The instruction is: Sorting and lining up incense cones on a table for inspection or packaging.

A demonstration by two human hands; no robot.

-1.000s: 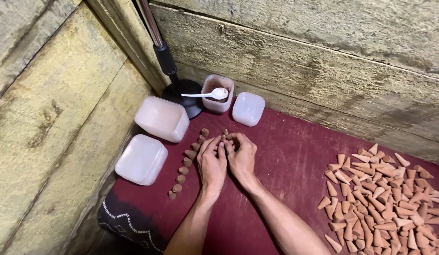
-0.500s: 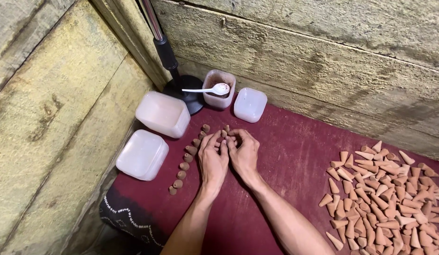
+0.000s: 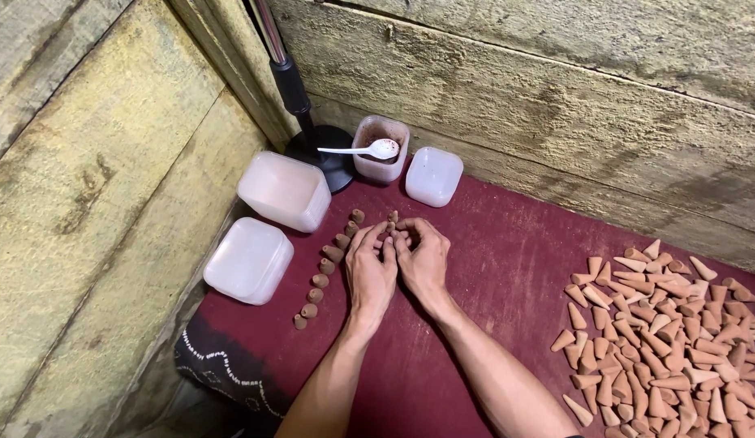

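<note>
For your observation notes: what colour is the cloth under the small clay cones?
Dark red cloth, patterned black-and-white at its near-left edge; head view.

No labels, signs or screens here, just my tubs: two lidded white plastic tubs (image 3: pixel 284 191) (image 3: pixel 248 259) left of my fingers (image 3: pixel 391 241), an open tub of brown powder (image 3: pixel 380 148) and its white lid (image 3: pixel 433 175) just beyond them.

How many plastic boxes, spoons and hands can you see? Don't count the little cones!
Plastic boxes: 4
Spoon: 1
Hands: 2
Total: 7
</note>
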